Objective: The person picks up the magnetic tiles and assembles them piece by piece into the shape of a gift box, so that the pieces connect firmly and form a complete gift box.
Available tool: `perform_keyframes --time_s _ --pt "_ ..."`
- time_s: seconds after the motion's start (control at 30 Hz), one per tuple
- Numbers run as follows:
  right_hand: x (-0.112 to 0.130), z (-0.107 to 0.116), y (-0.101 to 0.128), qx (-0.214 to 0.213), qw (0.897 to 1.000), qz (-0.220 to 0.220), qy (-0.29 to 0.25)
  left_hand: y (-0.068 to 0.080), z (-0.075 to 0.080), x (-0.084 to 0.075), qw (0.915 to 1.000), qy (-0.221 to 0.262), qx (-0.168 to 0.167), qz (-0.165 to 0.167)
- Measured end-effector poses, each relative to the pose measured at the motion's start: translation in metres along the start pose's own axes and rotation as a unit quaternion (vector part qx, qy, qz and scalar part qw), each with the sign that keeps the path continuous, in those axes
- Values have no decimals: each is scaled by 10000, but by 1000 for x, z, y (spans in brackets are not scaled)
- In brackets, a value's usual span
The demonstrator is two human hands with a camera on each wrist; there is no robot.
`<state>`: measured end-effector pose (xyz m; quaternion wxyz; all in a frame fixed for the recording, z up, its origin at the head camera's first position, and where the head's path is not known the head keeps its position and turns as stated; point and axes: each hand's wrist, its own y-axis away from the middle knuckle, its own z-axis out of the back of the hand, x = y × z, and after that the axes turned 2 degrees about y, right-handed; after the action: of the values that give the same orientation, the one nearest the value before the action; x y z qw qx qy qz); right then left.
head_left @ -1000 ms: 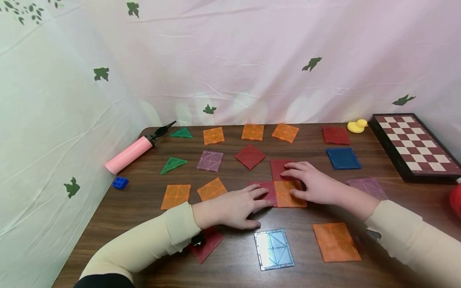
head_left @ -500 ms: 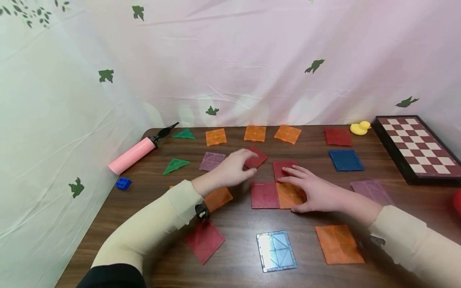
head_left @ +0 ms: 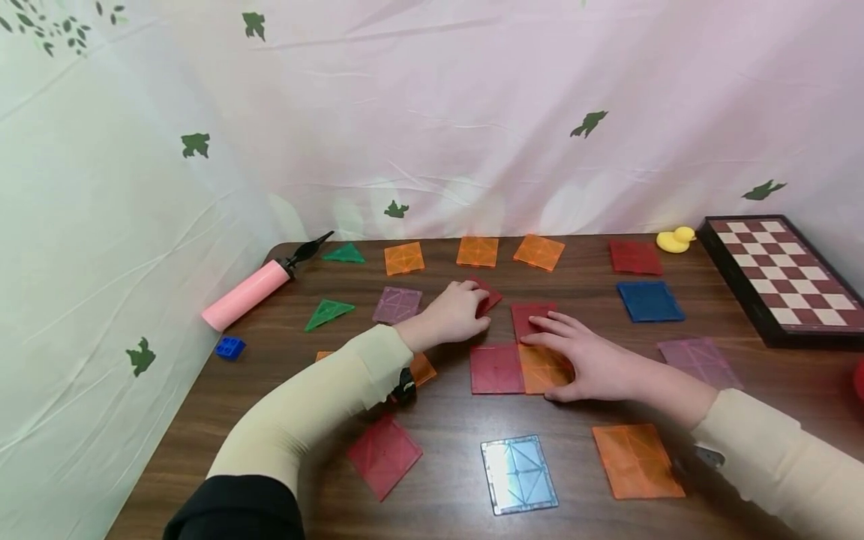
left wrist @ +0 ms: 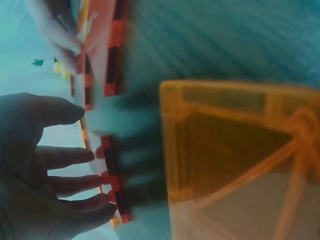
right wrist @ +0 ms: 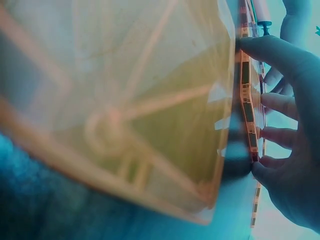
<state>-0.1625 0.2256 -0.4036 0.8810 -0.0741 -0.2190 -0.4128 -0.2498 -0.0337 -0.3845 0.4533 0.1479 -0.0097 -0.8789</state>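
Flat translucent magnetic tiles lie on the wooden table. In the head view my left hand (head_left: 451, 313) is over a red square tile (head_left: 492, 292); its fingertips rest on the tile and the thumb stays apart from them. Nearer to me, a red square tile (head_left: 496, 368), an orange square tile (head_left: 540, 367) and another red square tile (head_left: 525, 318) sit edge to edge in an L. My right hand (head_left: 597, 361) spreads over the orange one, with the thumb at its near edge and fingers reaching the back red tile. The right hand partly covers both.
A clear blue tile (head_left: 520, 474), an orange tile (head_left: 637, 460) and a red tile (head_left: 385, 456) lie in front. Several more tiles are scattered behind. A pink pump (head_left: 246, 294) is at the left edge; a yellow duck (head_left: 675, 239) and a checkered board (head_left: 786, 274) are at back right.
My left hand has left the near red tile of the L and moved back to the separate red tile, its fingertips now on it. My right hand has barely shifted.
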Motion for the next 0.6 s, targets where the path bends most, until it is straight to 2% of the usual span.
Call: perform_keyframes --time_s 0.13,0.4,0.6 --pt "-1 -1 -1 -35 10000 31 43 6 0 -2 9995 -212 184 -135" --pt "0 -2 -1 -70 10000 15 40 17 -3 9 9963 27 523 -677" --pt "1 -3 -3 -155 9997 101 128 30 -2 7 9911 98 748 -1098"
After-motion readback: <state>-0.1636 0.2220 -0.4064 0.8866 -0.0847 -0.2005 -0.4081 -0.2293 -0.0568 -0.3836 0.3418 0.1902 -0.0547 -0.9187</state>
